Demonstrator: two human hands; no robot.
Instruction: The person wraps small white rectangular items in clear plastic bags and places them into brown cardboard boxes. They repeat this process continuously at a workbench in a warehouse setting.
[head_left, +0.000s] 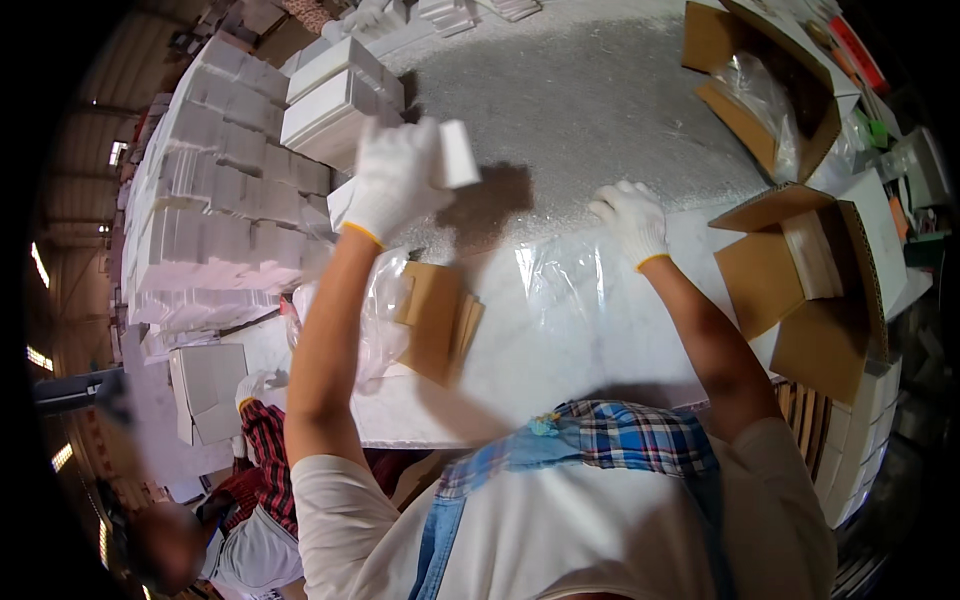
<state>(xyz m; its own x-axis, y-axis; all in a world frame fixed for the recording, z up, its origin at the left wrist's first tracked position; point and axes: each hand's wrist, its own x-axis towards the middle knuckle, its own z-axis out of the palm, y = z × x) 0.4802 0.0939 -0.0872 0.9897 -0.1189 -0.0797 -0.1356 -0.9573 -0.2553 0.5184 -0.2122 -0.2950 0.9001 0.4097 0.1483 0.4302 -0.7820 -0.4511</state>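
Note:
My left hand (pixel 392 182), in a white knit glove with a yellow cuff, is closed around a white block (pixel 459 155). One end of the block juts out to the right of the fingers, and a dark shadow falls on the table below it. Just beyond stands a stack of white blocks (pixel 335 105). My right hand (pixel 632 217), gloved alike, is over the table with loosely bent fingers and the thumb apart; I see nothing in it. Near it a clear plastic bag (pixel 560 272) lies flat on the pale tabletop (pixel 500 345).
Tall piles of white slabs (pixel 215 180) rise at the left. Open cardboard boxes (pixel 765 270) stand at the right. Flat cardboard pieces (pixel 432 320) lie beside crumpled clear plastic (pixel 380 300). Grey dust (pixel 580 100) covers the far tabletop. A co-worker's checked sleeve (pixel 268 440) shows at lower left.

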